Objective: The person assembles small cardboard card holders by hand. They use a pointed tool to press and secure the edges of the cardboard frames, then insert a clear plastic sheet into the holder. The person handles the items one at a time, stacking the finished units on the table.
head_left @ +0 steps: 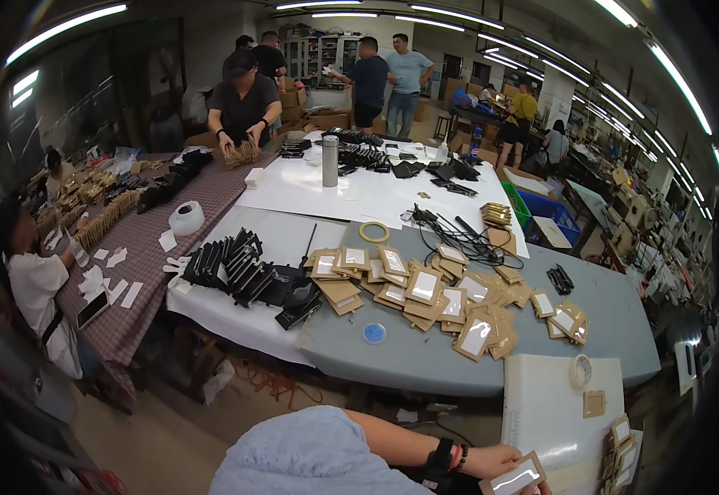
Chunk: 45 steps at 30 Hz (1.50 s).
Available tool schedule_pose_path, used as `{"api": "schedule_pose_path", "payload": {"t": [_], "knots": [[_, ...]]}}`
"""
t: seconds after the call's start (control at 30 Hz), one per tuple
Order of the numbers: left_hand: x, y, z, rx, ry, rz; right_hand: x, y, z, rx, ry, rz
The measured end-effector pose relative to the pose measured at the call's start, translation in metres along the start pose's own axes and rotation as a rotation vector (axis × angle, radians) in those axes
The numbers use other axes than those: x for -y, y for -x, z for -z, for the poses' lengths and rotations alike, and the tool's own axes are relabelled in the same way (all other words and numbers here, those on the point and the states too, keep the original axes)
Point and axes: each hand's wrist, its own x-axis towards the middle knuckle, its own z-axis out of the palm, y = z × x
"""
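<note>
At the bottom right my left hand [493, 460], with a dark wristband and bracelets, closes on the edge of a flat tan card holder [514, 478] with a shiny window. Only a few fingertips of my right hand [538, 488] show, pressed to the holder's lower edge at the picture's rim. Just right of my hands, a stack of similar card holders [620, 454] stands on a white board [561, 396]. Farther up that board lie a single tan piece [594, 403] and a roll of tape [579, 371].
Many tan card holders [425, 287] are heaped on the grey table [359, 351], beside black cases [231, 268], cables [466, 235], a yellow tape ring [373, 232] and a blue disc [374, 333]. A metal flask [330, 161] stands farther back. Co-workers [244, 103] handle pieces at the checked table [149, 272].
</note>
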Motion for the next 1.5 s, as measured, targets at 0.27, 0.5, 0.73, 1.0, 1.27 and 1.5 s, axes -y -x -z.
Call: {"api": "schedule_pose_path", "payload": {"t": [0.27,0.5,0.73,1.0,1.27,1.5], "knots": [[0.063,-0.032,-0.022,-0.163,0.044,0.062,-0.007,0.001,-0.008,0.102,-0.097,-0.028],[0.080,-0.063,-0.041,-0.180,0.044,0.095,-0.032,-0.021,0.008,0.117,-0.062,-0.023],[0.087,-0.077,-0.050,-0.112,0.091,0.141,-0.063,-0.026,0.026,0.133,-0.257,-0.177],[0.099,-0.071,-0.052,-0.146,0.129,0.157,-0.071,-0.021,0.025,0.158,-0.342,-0.166],[0.034,-0.046,-0.036,-0.021,0.347,0.323,-0.059,-0.015,0.035,0.179,-0.384,-0.195],[0.018,-0.050,-0.050,0.024,0.407,0.402,-0.066,-0.008,0.047,0.093,-0.372,-0.281]]}}
